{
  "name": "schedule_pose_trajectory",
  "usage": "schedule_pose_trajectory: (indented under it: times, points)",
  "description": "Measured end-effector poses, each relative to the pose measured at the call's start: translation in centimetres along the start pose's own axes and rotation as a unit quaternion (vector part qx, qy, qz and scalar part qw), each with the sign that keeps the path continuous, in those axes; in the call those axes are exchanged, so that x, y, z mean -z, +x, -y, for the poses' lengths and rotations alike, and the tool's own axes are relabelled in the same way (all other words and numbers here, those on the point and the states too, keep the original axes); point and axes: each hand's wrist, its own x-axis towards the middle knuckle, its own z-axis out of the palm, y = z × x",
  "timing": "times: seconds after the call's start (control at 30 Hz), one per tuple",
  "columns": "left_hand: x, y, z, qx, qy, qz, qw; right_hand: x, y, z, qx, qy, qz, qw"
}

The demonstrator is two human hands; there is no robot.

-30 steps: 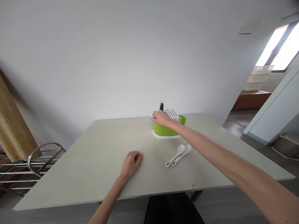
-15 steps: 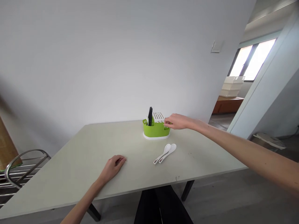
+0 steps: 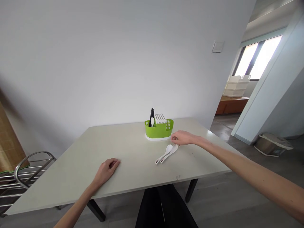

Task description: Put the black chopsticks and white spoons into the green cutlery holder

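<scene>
My right hand (image 3: pixel 180 138) hovers just above the bowl ends of two white spoons, its fingers bent and slightly apart, with nothing visible in it. The left spoon (image 3: pixel 169 148) and the right spoon (image 3: pixel 174 149) lie side by side on the table, handles toward me. Behind them stands a green cutlery holder (image 3: pixel 156 132) with a white base and a white slotted top (image 3: pixel 160 118). Black chopsticks (image 3: pixel 151 117) and another white spoon (image 3: pixel 152 121) stand in its left compartment. My left hand (image 3: pixel 106 169) rests on the table, loosely curled and holding nothing.
The pale table (image 3: pixel 99 139) has its far edge against a white wall. A metal rack (image 3: pixel 26 171) stands beyond its left side. On the floor at right is a boxy appliance (image 3: pixel 273 144), and stacked white crates (image 3: pixel 236 86) sit by the window.
My right hand has moved from the holder's right end down and toward me, over the spoons. The spoon in the holder now shows in front of the chopsticks. My left hand stays on the table.
</scene>
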Motion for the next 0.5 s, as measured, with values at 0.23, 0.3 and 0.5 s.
schedule_pose_trajectory:
  times: [0.23, 0.3, 0.5]
  points:
    - [-0.8, 0.4, 0.8, 0.021, 0.01, -0.013, 1.0, 1.6, 7.7, 3.1, 0.045, 0.029, 0.003, 0.999]
    - [-1.0, 0.3, 1.2, 0.025, 0.014, -0.017, 0.999, 1.5, 10.5, 3.9, 0.035, 0.011, -0.025, 0.999]
    - [-1.6, 0.0, 2.0, 0.027, 0.015, -0.026, 0.999, -1.4, 17.3, 5.3, 0.006, -0.043, -0.015, 0.999]
